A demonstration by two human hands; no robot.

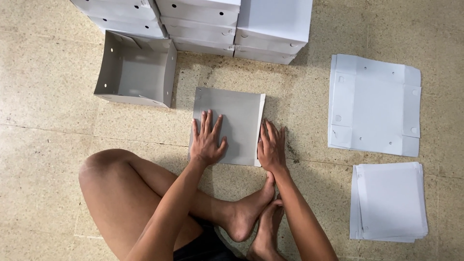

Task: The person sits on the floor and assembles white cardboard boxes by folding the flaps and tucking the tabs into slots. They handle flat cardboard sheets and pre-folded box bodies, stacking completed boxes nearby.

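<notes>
- My left fingers (209, 122) are spread flat on the grey folded cardboard sheet (237, 116); my right fingers (271, 133) lie spread along its right edge.
- The sheet is matte grey, roughly square, with a paler flap down the right side, flat on the floor (48, 96).
- At ten o'clock stands an open grey box (137, 72).
- At three o'clock lie flat white box blanks (374, 104).

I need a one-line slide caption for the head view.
Seated on the floor, left hand and right hand press a grey sheet flat.
</notes>
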